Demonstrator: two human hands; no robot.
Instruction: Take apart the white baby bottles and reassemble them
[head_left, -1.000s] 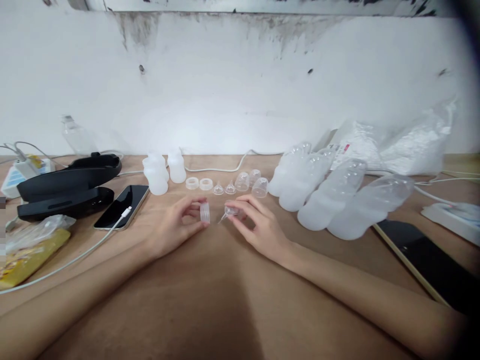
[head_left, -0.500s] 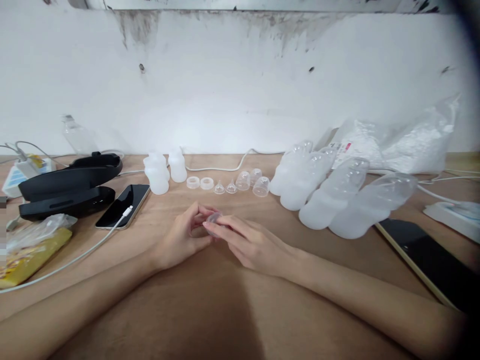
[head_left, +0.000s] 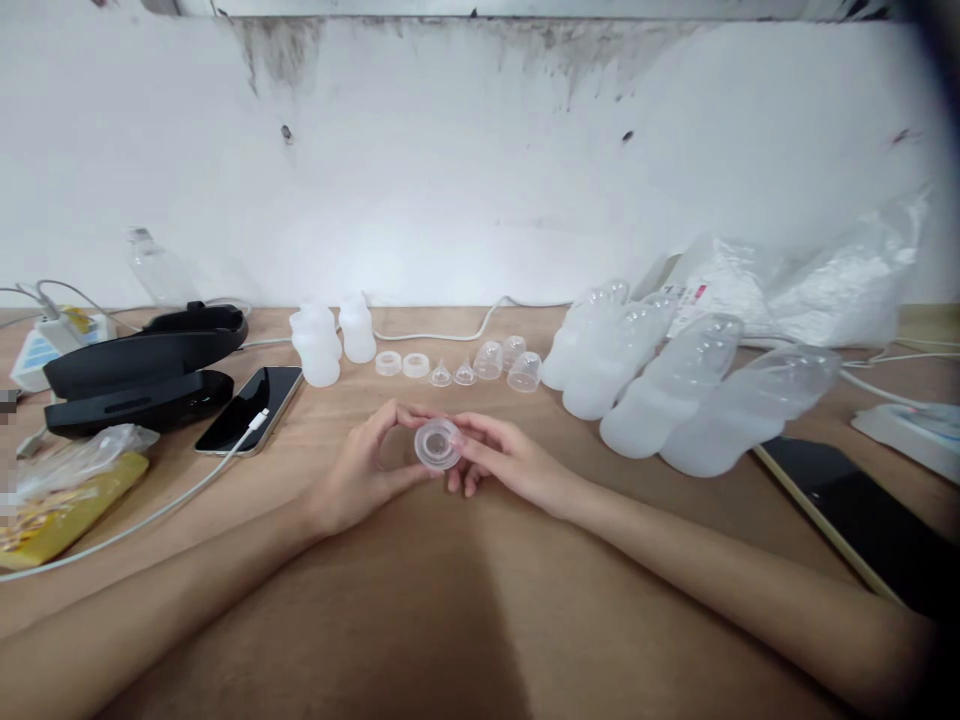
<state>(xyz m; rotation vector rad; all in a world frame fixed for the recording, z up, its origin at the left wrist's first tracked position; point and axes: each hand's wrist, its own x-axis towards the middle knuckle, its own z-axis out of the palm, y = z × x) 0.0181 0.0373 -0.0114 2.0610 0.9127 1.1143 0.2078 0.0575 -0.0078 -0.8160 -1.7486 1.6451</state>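
A round, translucent baby bottle collar ring point(head_left: 438, 444) faces me, with a clear inner piece in it that looks like a nipple. My left hand point(head_left: 371, 460) grips its left side, the thumb below and the fingers over the top. On its right side my right hand point(head_left: 514, 465) pinches the rim between thumb and fingers. Beyond my hands stand two loose collar rings point(head_left: 388, 363), two clear nipples point(head_left: 441, 373) and three clear domed caps point(head_left: 524, 371). Small frosted bottles point(head_left: 321, 350) are at the back left.
Several capped frosted bottles point(head_left: 645, 410) stand at right, before a bag of white parts point(head_left: 817, 290). A tablet-like black device point(head_left: 862, 520) lies at far right. On the left are a phone point(head_left: 251, 405), a white cable point(head_left: 187, 497), a black case point(head_left: 142, 365) and a yellow packet point(head_left: 75, 500).
The collar ring has been turned from edge-on to face me. My right-hand fingers have shifted from over its top to its right side, thumb in front.
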